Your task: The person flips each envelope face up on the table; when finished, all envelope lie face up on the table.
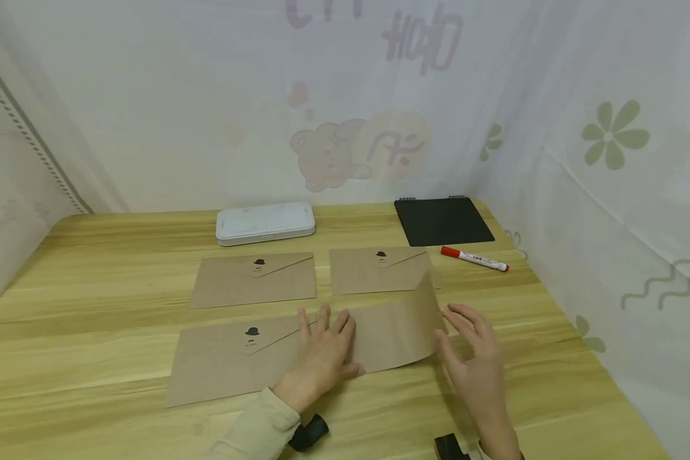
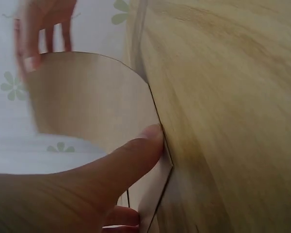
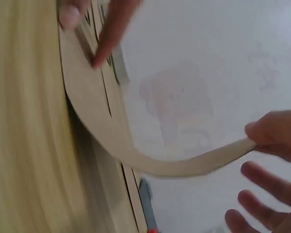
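Observation:
A brown kraft-paper envelope (image 1: 393,332) lies at the near right of the table, its right end bent upward. My right hand (image 1: 474,361) pinches that raised end between thumb and forefinger (image 3: 266,133), while its other fingers stay off the paper. Across the envelope's left end, my left hand (image 1: 322,358) presses down with fingers spread; in the left wrist view its thumb (image 2: 136,150) lies along the paper's edge. Beside it is a second envelope (image 1: 224,364) with a black hat print and a diagonal flap, partly covered by the left hand.
Two more envelopes, one at the left (image 1: 253,284) and one at the right (image 1: 368,275), lie in a row farther back. Behind them are a white case (image 1: 264,223) and a black spiral notebook (image 1: 445,222). A red-capped marker (image 1: 476,259) lies near the table's right edge.

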### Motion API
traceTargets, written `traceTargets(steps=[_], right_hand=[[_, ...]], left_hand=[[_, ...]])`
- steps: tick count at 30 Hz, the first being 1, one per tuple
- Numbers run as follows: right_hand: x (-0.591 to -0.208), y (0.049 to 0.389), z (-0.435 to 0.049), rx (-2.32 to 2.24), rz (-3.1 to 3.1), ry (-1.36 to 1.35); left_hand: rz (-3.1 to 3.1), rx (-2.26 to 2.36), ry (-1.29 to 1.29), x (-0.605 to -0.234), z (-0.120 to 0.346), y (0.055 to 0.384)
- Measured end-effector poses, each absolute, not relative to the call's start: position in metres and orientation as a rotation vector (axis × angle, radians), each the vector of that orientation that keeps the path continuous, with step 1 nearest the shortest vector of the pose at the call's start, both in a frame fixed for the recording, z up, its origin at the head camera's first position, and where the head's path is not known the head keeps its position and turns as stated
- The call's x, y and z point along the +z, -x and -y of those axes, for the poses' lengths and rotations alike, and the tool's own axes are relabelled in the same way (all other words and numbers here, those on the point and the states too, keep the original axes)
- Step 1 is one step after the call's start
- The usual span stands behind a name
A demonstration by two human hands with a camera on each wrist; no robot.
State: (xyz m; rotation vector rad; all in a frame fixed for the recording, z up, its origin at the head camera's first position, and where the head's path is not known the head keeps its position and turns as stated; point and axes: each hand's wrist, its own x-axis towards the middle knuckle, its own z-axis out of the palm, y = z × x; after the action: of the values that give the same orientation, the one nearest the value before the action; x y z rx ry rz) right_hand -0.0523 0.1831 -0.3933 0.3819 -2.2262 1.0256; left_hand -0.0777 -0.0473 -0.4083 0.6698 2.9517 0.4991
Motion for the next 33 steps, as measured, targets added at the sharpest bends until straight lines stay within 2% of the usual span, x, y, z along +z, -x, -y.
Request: traceTargets(steps=[8, 13, 17, 22, 29, 33], right_hand=[[-0.391, 0.047, -0.146, 0.950, 2.108, -0.761], [-0.391, 0.045, -0.134, 0.887, 2.109, -0.868], [-0.392, 0.044, -0.126, 0.840, 2.162, -0.922], [-0.394, 0.045, -0.117, 0.762, 2.200, -0.917], [-0.399, 0.043, -0.118, 0.815, 2.296, -0.888], [-0.398, 0.044, -0.132, 1.053, 2.332, -0.655]], left_hand=[[-2.756, 0.761, -0.708, -0.404, 0.054, 0.090], [-2.427, 1.108, -0.556, -0.394, 0.072, 0.102], [-2.335, 1.193, -0.466, -0.391, 0.075, 0.105], [-2.338, 1.260, -0.357, -0.391, 0.072, 0.106], [-2.098, 1.493, -0.343, -0.389, 0.076, 0.110], [-1.920, 1.617, -0.221, -0.383, 0.083, 0.109]])
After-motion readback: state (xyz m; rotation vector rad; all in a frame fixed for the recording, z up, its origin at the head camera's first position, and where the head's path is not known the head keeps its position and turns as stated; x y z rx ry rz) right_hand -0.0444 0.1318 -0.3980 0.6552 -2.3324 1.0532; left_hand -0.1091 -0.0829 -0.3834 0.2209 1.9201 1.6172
